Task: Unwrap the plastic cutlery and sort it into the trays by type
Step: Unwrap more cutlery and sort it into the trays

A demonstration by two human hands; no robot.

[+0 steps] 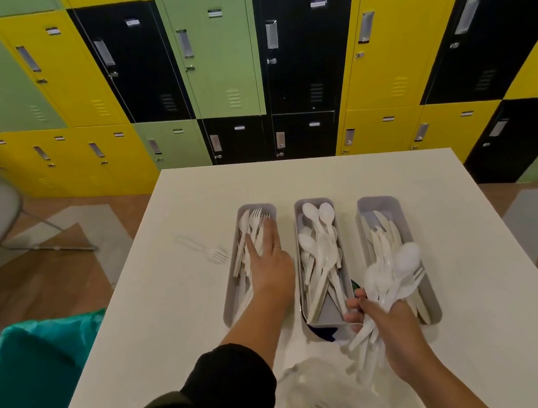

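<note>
The left hand (268,259) lies flat with straight fingers on the forks (253,230) in the left tray (236,298), gripping nothing. The right hand (386,322) is clenched round a bunch of cutlery (392,276), spoons and other pieces together, held over the near end of the right tray (396,210), which holds knives (379,226). Between them the middle tray (301,234) is piled with spoons (322,248). The three grey trays stand side by side, lengthwise toward the far edge, around the middle of the white bench (478,278). One fork (210,250) lies loose on the bench just left of the left tray. Near the front edge, between the arms, sits a clear plastic bag (323,400) with more cutlery in it. Off the bench's left edge is a green-lined bin (25,376); behind stand lockers (215,55).
</note>
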